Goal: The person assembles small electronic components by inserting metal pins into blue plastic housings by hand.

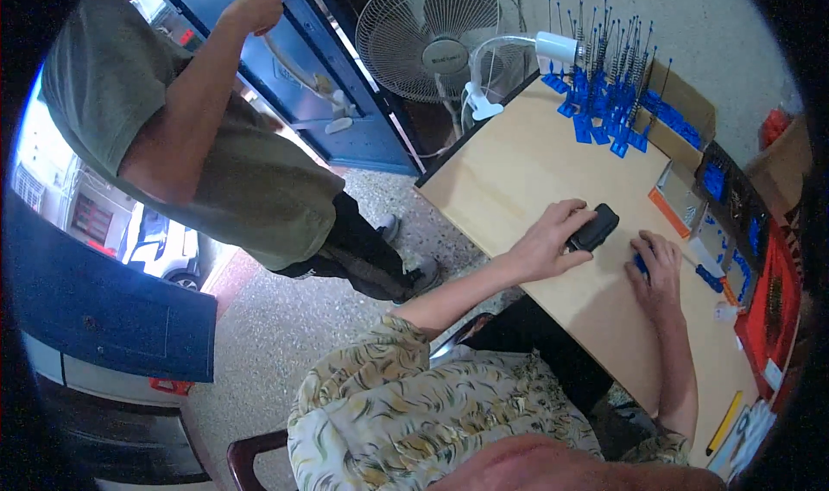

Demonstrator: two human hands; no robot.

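My left hand (pixel 549 242) rests over the pale wooden table (pixel 518 180), its fingers closed round a small black oblong object (pixel 596 228) with rounded edges. Its exact kind does not show. To the right, my right hand (pixel 660 271) lies low on the tabletop with curled fingers round a small blue piece (pixel 640 265), mostly hidden by them. Beyond both hands stands a cluster of blue plastic parts (pixel 604 115) with thin upright springs and blue-tipped rods. A blue-handled tool (pixel 709 278) lies just right of my right hand.
Along the right edge are a cardboard box (pixel 682 128) of blue parts, a dark tray (pixel 734 189) and a yellow pencil (pixel 724 424). A white bent-neck lamp (pixel 553 48) and a fan (pixel 445 55) stand behind. Another person (pixel 207 145) stands at left by a blue door (pixel 337 76).
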